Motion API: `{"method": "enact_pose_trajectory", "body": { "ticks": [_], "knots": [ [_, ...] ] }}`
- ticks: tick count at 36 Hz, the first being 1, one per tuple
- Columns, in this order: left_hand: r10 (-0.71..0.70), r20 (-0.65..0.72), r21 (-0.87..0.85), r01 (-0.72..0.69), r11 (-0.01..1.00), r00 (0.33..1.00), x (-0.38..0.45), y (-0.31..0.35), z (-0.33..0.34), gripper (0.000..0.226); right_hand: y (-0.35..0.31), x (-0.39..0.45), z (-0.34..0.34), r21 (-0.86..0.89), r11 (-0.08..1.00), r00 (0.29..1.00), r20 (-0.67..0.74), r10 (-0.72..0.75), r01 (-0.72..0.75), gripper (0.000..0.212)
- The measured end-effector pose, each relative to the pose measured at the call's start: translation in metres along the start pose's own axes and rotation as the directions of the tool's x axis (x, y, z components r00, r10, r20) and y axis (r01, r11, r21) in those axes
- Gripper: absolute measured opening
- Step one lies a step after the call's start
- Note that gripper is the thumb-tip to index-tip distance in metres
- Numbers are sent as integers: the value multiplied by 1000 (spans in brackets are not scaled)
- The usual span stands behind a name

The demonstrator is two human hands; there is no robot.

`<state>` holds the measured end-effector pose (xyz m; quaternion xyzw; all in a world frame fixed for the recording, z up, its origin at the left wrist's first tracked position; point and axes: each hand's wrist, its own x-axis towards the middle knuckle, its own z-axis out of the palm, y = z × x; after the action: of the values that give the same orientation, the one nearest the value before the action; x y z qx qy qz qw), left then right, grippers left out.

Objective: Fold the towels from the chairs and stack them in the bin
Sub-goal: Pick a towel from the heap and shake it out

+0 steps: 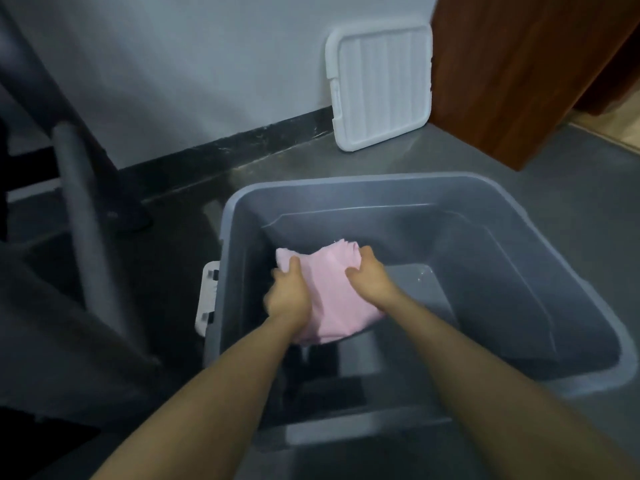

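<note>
A folded pink towel (329,292) lies low inside the grey plastic bin (571,271), toward its left side. My left hand (287,296) grips the towel's left edge, fingers curled over it. The towel's far right corner is held by my right hand (367,275). Both forearms reach down into the bin from the bottom of the view. Apart from the towel, the bin floor that shows is bare; the part beneath my arms and the towel is hidden.
The bin's white lid (381,84) leans against the white wall at the back. A brown wooden door or panel (519,71) stands at the right. A dark chair with a grey metal leg (86,230) fills the left side. The floor is grey.
</note>
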<state>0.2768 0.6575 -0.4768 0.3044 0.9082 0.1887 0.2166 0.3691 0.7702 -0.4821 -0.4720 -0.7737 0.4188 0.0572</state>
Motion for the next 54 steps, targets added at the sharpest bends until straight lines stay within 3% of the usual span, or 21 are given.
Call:
{"method": "enact_pose_trajectory", "body": {
  "ticks": [2, 6, 10, 13, 17, 20, 23, 27, 35, 42, 47, 54],
  "knots": [
    [-19, -7, -2, 19, 1000, 1000, 14, -6, 11, 46, 9, 15, 7, 20, 1000, 999, 43, -14, 13, 29],
    [-18, -66, 12, 19, 1000, 998, 38, -19, 30, 61, 22, 42, 19, 39, 997, 992, 96, -78, 74, 34],
    [-103, -17, 69, 104, 992, 995, 57, -24, 42, 55, 37, 62, 36, -56, 990, 983, 143, -119, 128, 36],
    [-229, 105, 104, 218, 970, 968, 64, -30, 55, 50, 58, 76, 53, -155, 982, 972, 225, -69, 106, 41],
    [-135, 276, 301, 48, 952, 952, 61, -47, 70, 76, 69, 71, 61, -344, 930, 929, 370, 8, 129, 53],
    [-2, 364, 392, -152, 907, 931, 59, -49, 74, 65, 73, 64, 59, -509, 847, 926, 373, 57, 153, 61],
    [32, 420, 434, -231, 871, 907, 60, -49, 79, 60, 75, 58, 58, -635, 740, 941, 339, 8, 223, 60],
    [-28, 469, 521, -251, 816, 883, 61, -55, 81, 68, 75, 59, 60, -655, 702, 887, 456, 75, 278, 58],
    [65, 450, 648, -376, 663, 891, 61, -48, 76, 54, 77, 60, 64, -556, 795, 817, 560, 140, 245, 63],
    [17, 474, 658, -367, 658, 880, 56, -40, 71, 55, 67, 57, 66, -554, 793, 843, 529, 100, 253, 54],
    [91, 434, 682, -393, 616, 896, 42, -22, 53, 51, 44, 45, 46, -499, 843, 900, 435, 43, 200, 44],
    [194, 355, 519, -365, 773, 915, 6, 7, 12, 37, 12, -6, -6, -477, 865, 948, 319, 9, 152, 31]
  ]
}}
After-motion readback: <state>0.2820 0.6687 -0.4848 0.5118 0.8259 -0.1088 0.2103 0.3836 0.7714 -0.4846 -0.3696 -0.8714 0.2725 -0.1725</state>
